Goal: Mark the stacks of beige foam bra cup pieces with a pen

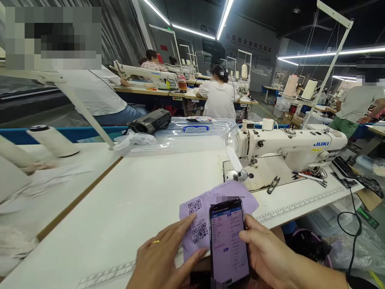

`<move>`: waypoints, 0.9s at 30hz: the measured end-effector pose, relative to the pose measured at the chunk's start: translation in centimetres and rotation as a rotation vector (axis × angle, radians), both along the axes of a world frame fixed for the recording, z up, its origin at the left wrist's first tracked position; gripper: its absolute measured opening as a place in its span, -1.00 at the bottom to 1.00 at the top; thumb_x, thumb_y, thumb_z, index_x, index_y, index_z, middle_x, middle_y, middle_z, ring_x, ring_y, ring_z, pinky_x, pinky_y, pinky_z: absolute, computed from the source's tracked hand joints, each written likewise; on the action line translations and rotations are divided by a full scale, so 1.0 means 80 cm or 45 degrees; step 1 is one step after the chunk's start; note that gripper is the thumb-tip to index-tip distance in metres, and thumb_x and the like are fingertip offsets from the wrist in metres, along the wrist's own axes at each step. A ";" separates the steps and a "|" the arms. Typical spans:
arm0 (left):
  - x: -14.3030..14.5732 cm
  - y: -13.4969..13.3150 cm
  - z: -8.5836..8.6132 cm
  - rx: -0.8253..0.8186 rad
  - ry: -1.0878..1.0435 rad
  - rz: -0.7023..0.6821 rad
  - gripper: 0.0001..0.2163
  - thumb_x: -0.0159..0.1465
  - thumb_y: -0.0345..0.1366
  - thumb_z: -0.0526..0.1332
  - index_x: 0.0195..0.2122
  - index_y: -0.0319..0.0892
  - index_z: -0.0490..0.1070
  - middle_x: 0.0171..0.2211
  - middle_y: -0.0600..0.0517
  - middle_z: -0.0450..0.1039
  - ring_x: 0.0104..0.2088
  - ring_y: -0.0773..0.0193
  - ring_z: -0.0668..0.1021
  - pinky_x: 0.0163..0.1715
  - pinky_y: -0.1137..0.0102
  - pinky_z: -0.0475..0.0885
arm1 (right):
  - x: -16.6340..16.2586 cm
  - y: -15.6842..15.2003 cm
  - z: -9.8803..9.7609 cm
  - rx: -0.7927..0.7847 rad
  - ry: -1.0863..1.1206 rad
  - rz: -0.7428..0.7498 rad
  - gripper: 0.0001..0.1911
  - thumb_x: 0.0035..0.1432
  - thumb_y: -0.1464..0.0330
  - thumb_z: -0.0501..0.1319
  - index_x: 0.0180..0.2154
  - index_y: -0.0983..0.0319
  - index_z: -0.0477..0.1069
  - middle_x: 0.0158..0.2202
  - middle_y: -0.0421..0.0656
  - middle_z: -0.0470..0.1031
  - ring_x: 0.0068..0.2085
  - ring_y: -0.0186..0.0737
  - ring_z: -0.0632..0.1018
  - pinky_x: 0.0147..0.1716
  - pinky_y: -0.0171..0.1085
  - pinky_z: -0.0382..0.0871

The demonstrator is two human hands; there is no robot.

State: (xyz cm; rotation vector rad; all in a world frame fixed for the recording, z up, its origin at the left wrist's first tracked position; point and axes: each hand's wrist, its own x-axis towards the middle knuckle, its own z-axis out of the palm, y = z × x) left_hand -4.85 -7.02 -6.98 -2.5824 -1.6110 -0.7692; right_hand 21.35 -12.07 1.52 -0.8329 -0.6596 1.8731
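My right hand (264, 245) is wrapped round the side of a black smartphone (230, 241), its thumb over the right edge of the lit screen. The screen shows rows of small text that I cannot read. Partly beneath the phone lies a purple sheet (216, 190) printed with two QR codes. My left hand (165, 251), with a gold ring on one finger, lies on the sheet's left side. Its fingers are stretched out, and thumb and forefinger are apart around the lower QR code.
A white JUKI sewing machine (291, 146) stands at the right, with thread snips (273, 185) before it. A ruler strip (303, 204) runs along the table's front edge. Thread cones (52, 140) stand left. Behind are a clear plastic box (192, 140) and people at other machines.
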 end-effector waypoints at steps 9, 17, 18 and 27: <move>-0.003 0.011 -0.007 0.080 0.103 -0.025 -0.39 0.33 0.07 0.24 0.37 0.07 0.20 0.16 -0.02 0.61 0.08 -0.05 0.67 -0.05 0.11 0.60 | 0.009 0.003 -0.010 0.017 0.030 0.010 -0.75 0.08 0.34 0.34 -0.14 0.16 0.50 -0.15 -0.17 0.69 -0.03 -0.06 0.63 0.09 -0.03 0.39; -0.008 0.012 -0.010 0.118 0.147 -0.050 -0.37 0.34 0.11 0.23 0.37 0.04 0.17 0.15 -0.06 0.62 0.07 -0.04 0.68 -0.03 0.13 0.60 | 0.016 0.006 -0.012 0.038 0.154 0.086 -0.56 0.10 0.32 0.43 0.01 0.20 0.42 -0.06 -0.09 0.67 -0.04 -0.08 0.66 0.03 -0.07 0.45; -0.008 0.012 -0.010 0.112 0.145 -0.044 -0.37 0.34 0.11 0.23 0.36 0.04 0.17 0.15 -0.06 0.61 0.08 -0.04 0.67 -0.02 0.12 0.59 | 0.017 0.006 -0.010 0.034 0.187 0.137 -0.48 0.05 0.34 0.44 0.05 0.20 0.39 -0.01 -0.08 0.66 -0.03 -0.07 0.66 -0.01 -0.08 0.48; 0.014 -0.002 0.006 0.092 0.049 0.026 -0.44 0.36 0.13 0.16 0.32 0.03 0.25 0.15 -0.06 0.61 0.09 -0.09 0.66 -0.05 0.03 0.52 | 0.013 -0.009 -0.007 0.023 0.023 0.212 0.00 -0.17 0.41 0.59 0.21 0.09 0.11 -0.11 -0.13 0.65 -0.13 -0.15 0.70 -0.39 -0.38 0.44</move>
